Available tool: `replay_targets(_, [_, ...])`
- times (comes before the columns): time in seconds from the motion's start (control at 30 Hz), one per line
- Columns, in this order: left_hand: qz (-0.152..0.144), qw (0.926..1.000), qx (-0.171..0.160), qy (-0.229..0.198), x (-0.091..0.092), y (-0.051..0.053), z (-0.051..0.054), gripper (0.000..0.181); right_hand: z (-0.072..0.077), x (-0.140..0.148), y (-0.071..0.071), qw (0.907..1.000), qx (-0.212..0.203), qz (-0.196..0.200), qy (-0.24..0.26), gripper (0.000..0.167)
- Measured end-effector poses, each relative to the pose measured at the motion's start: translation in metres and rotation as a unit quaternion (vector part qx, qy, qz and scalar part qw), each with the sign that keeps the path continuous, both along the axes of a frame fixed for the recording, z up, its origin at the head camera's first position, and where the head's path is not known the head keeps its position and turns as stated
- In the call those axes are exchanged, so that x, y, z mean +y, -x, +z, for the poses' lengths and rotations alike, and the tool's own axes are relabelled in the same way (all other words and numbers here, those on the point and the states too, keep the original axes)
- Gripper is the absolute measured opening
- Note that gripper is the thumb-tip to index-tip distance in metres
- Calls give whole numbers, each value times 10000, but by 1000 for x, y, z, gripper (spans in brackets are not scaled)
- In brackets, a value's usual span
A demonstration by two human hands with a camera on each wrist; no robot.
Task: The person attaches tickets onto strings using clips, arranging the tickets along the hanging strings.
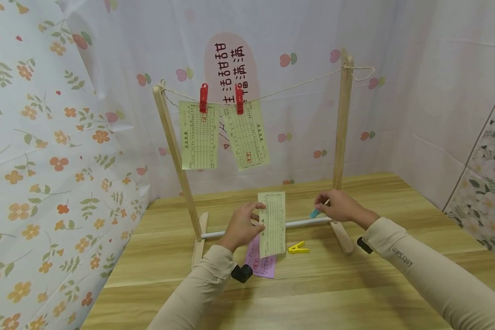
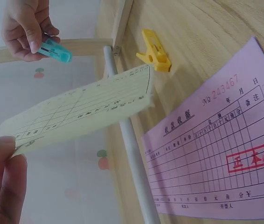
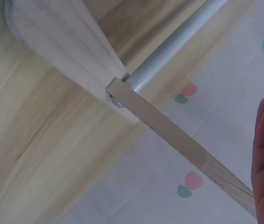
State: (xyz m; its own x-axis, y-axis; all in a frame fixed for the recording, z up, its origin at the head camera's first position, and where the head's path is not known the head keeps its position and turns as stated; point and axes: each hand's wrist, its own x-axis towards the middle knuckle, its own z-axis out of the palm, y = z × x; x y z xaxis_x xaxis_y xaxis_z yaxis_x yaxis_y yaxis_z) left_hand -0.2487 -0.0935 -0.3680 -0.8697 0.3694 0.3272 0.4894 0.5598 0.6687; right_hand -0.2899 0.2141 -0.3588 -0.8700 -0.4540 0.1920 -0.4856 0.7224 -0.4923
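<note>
Your left hand (image 1: 241, 225) pinches a green slip (image 1: 274, 224), your right hand (image 1: 341, 206) a blue peg (image 1: 314, 213); likely light, limp paper: grip its edge.

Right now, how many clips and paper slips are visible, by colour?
Red clips: 2
Yellow clip: 1
Teal clip: 1
Yellow-green slips: 3
Purple slip: 1
Total: 8
</note>
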Motion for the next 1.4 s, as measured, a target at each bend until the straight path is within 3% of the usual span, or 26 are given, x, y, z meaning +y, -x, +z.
replay_targets(0.37, [70, 10000, 4, 65, 3, 3, 7, 40, 11, -2, 2, 9996, -68, -210, 183, 24])
replay_targets(0.83, [-52, 9991, 397, 125, 8, 3, 20, 40, 25, -5, 2, 9982, -177, -167, 552, 27])
replay_targets(1.4, [-117, 9999, 110, 48, 17, 2, 35, 46, 42, -7, 6, 9978, 271, -269, 540, 30])
